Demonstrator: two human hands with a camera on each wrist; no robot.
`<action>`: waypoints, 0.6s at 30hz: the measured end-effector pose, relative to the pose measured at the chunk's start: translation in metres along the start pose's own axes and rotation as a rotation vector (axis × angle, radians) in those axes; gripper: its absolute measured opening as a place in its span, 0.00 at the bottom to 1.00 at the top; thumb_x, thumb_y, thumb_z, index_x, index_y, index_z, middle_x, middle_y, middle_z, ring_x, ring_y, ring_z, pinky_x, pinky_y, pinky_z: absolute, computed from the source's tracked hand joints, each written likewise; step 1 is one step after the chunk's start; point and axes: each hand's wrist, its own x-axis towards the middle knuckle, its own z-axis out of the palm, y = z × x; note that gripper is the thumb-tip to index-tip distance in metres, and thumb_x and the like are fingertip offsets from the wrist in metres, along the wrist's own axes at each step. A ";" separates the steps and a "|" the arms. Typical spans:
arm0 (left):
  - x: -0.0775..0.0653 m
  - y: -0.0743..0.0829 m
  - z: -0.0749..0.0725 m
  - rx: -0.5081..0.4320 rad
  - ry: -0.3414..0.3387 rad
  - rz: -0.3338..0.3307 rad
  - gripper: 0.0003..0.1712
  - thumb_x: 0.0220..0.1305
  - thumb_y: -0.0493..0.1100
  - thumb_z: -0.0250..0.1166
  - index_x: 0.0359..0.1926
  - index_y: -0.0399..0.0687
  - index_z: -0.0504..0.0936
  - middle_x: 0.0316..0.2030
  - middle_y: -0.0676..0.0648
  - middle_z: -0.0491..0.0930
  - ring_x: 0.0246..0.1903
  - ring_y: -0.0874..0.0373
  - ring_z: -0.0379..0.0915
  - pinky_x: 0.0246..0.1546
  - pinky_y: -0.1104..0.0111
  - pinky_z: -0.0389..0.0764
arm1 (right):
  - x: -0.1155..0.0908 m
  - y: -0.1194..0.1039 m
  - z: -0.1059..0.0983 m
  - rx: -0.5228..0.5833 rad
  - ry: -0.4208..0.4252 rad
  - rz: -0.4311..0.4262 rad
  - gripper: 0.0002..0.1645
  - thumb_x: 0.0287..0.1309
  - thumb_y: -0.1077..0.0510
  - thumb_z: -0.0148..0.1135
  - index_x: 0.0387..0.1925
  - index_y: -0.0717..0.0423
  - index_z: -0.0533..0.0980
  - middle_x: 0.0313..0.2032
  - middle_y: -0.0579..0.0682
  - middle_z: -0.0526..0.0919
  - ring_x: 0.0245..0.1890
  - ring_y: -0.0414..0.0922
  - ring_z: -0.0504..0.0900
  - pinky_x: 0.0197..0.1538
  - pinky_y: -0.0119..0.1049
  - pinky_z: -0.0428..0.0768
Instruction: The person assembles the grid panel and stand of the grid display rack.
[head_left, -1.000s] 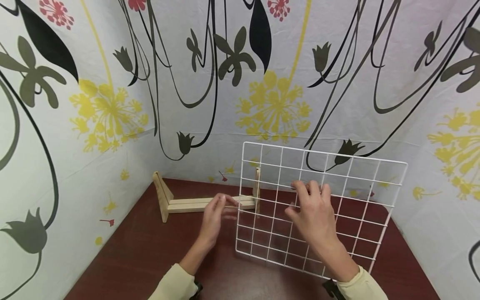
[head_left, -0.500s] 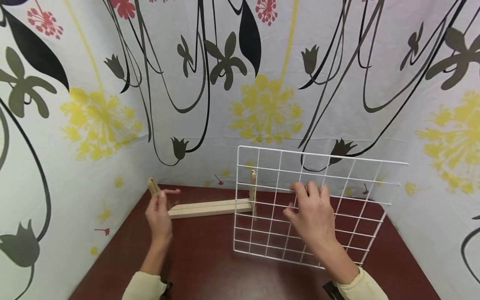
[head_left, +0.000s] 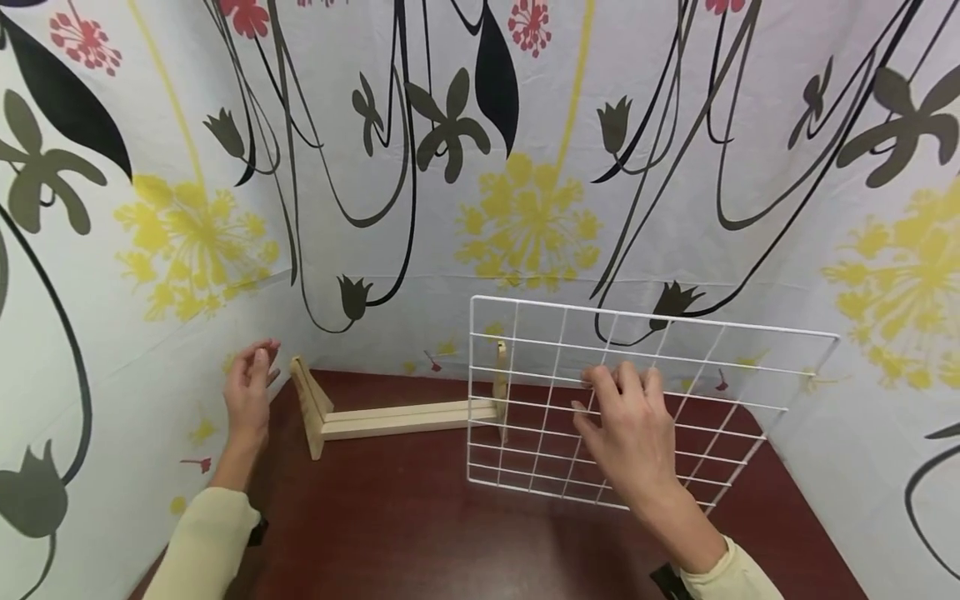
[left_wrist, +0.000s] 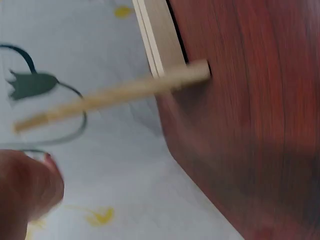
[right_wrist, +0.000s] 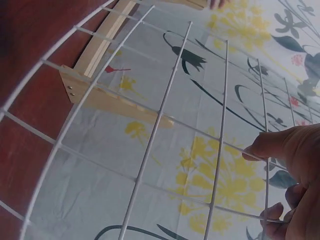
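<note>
My right hand [head_left: 633, 437] grips a white wire grid panel [head_left: 558, 379] by its inner wires and holds it tilted upright over the table. In the right wrist view, the thumb and fingers [right_wrist: 277, 215] curl around the wires. To the left, my left hand [head_left: 251, 396] is raised in the air with loosely bent fingers and nothing in them. Nearest to it stands a pale wooden stand [head_left: 405, 419], two slotted end pieces joined by a long bar. Part of its right end shows through the grid. The left wrist view has one end piece blurred, just above that hand [left_wrist: 32, 185].
The stand and panel are over a dark red-brown table [head_left: 405, 517]. White fabric with flower prints [head_left: 442, 250] hangs close around the back and both sides.
My left hand has moved left, from beside the grid's left edge, past the stand's left end. The grid panel has tilted slightly in my right hand, its lower edge now farther up.
</note>
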 end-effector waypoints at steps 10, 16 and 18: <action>0.016 -0.030 -0.029 -0.121 -0.631 -0.430 0.36 0.87 0.60 0.37 0.87 0.61 0.39 0.85 0.55 0.48 0.86 0.45 0.26 0.83 0.41 0.27 | 0.001 -0.007 -0.003 0.046 0.035 -0.065 0.35 0.34 0.62 0.89 0.46 0.53 0.79 0.32 0.54 0.74 0.34 0.57 0.69 0.32 0.46 0.72; 0.012 -0.044 -0.028 -0.206 -0.610 -0.404 0.35 0.87 0.53 0.43 0.86 0.48 0.49 0.65 0.72 0.77 0.72 0.77 0.61 0.70 0.73 0.60 | 0.002 -0.004 -0.004 0.039 0.017 -0.079 0.38 0.31 0.62 0.91 0.47 0.53 0.79 0.32 0.54 0.74 0.33 0.57 0.69 0.35 0.47 0.72; 0.012 -0.046 -0.026 -0.186 -0.585 -0.391 0.33 0.87 0.53 0.44 0.85 0.51 0.53 0.64 0.72 0.79 0.65 0.82 0.68 0.61 0.79 0.67 | 0.002 -0.003 -0.003 0.035 0.000 -0.078 0.38 0.31 0.62 0.90 0.47 0.53 0.79 0.32 0.53 0.74 0.32 0.57 0.69 0.35 0.47 0.72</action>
